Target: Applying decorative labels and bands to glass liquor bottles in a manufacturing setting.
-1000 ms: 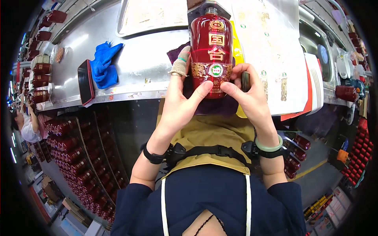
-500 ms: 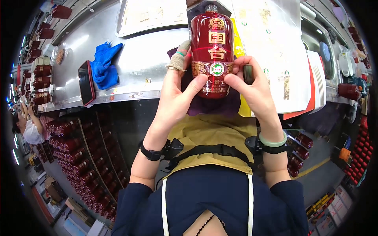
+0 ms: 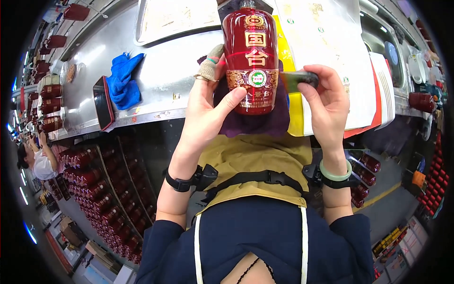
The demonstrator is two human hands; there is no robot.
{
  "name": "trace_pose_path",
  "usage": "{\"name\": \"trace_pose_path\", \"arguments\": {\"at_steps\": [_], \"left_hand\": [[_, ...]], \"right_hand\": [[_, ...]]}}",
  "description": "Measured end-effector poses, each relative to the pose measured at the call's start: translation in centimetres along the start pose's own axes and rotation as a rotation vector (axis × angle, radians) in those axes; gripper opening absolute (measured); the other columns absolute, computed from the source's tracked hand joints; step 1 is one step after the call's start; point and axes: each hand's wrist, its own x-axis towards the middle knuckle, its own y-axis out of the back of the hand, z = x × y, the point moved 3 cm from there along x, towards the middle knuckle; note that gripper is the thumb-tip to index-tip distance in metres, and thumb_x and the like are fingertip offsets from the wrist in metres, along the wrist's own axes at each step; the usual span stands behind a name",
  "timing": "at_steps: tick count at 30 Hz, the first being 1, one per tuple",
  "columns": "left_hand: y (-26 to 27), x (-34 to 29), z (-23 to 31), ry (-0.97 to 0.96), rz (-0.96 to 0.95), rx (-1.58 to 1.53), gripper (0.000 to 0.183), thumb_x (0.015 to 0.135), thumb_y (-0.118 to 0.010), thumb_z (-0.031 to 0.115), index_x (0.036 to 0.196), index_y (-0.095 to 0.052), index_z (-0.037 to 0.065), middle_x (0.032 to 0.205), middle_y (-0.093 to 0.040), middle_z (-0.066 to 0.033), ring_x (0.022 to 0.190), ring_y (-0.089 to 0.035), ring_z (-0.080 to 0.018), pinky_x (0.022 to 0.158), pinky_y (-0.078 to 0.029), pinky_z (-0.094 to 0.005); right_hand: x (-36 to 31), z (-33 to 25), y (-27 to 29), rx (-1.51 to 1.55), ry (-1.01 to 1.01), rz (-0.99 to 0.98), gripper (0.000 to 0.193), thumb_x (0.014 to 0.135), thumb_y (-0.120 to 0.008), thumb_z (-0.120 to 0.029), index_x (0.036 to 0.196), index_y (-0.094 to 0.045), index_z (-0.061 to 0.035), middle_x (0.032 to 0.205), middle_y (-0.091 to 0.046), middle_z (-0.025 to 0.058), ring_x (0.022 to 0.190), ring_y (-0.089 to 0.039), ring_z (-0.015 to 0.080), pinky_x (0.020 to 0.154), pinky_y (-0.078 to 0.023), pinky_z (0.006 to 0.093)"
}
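A dark red glass bottle [image 3: 250, 42] with gold lettering and a patterned band lies on a purple cloth [image 3: 257, 124] at the edge of the metal worktop. My left hand [image 3: 208, 102] grips its lower left side, thumb across the front; a knitted cover with a green band wraps one finger. On the band sits a round green-and-white sticker [image 3: 257, 78]. My right hand [image 3: 326, 97] pinches a small, flat, dark green scraper-like tool [image 3: 300, 79] between thumb and fingers. Its thin end points at the bottle's right side, close to the band; whether they touch I cannot tell.
White sheets with small stickers [image 3: 331, 57] cover the worktop at right, over a yellow sheet [image 3: 296, 113]. A blue cloth [image 3: 124, 80] and a phone [image 3: 103, 102] lie at left, below a white tray [image 3: 177, 16]. Racked red bottles [image 3: 101, 189] stand below; a person [image 3: 41, 158] works far left.
My right hand has left the bottle's front and swung right, the tool now extended toward the bottle's side. The left hand keeps its grip, and the bottle appears slightly further left.
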Motion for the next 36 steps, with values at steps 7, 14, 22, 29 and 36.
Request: {"name": "trace_pose_path", "arguments": {"at_steps": [7, 14, 22, 29, 36], "left_hand": [[-0.2, 0.2, 0.0, -0.034, -0.015, -0.003, 0.086, 0.093, -0.079, 0.013, 0.160, -0.028, -0.001, 0.159, -0.042, -0.0174, 0.147, -0.040, -0.0262, 0.124, -0.029, -0.0421], [-0.4, 0.1, 0.3, -0.039, -0.047, 0.023, 0.079, 0.096, -0.071, 0.004, 0.161, -0.027, 0.001, 0.163, -0.038, -0.0159, 0.151, -0.035, -0.0267, 0.125, -0.026, -0.0435], [0.2, -0.4, -0.7, 0.003, 0.019, -0.164, 0.076, 0.105, -0.064, 0.023, 0.162, -0.021, -0.001, 0.163, -0.035, -0.0180, 0.150, -0.037, -0.0261, 0.125, -0.028, -0.0420], [1.2, -2.0, -1.1, -0.462, -0.067, 0.576, 0.105, 0.092, -0.044, 0.082, 0.159, -0.035, 0.001, 0.167, -0.025, -0.0278, 0.149, -0.036, -0.0406, 0.122, -0.028, -0.0506], [0.6, -3.2, -1.8, -0.411, 0.006, 0.610, 0.125, 0.069, -0.091, 0.056, 0.161, -0.029, 0.000, 0.166, -0.026, -0.0292, 0.149, -0.036, -0.0423, 0.121, -0.032, -0.0477]], "right_hand": [[-0.9, -1.0, 0.1, -0.400, 0.408, -0.029, 0.022, 0.087, -0.070, 0.012, 0.104, -0.072, -0.0019, 0.102, -0.073, 0.0100, 0.098, -0.069, 0.0210, 0.088, -0.055, 0.0330], [-2.8, -2.2, -0.8, -0.661, 0.753, -0.230, 0.027, 0.069, -0.074, 0.003, 0.094, -0.078, -0.0080, 0.098, -0.074, 0.0041, 0.090, -0.067, 0.0243, 0.078, -0.052, 0.0348], [-2.3, -4.1, -2.8, -0.795, 0.861, -0.311, 0.029, 0.069, -0.072, -0.007, 0.098, -0.079, -0.0090, 0.097, -0.073, 0.0017, 0.087, -0.066, 0.0197, 0.078, -0.049, 0.0337], [-2.2, -5.1, -3.6, -0.885, 0.911, -0.284, 0.030, 0.068, -0.074, -0.018, 0.098, -0.078, -0.0118, 0.100, -0.072, -0.0005, 0.086, -0.065, 0.0173, 0.078, -0.048, 0.0326], [-1.9, -5.1, -2.7, -0.833, 0.902, -0.183, 0.030, 0.070, -0.073, -0.011, 0.099, -0.079, -0.0072, 0.099, -0.074, 0.0021, 0.087, -0.067, 0.0206, 0.074, -0.051, 0.0335]]}}
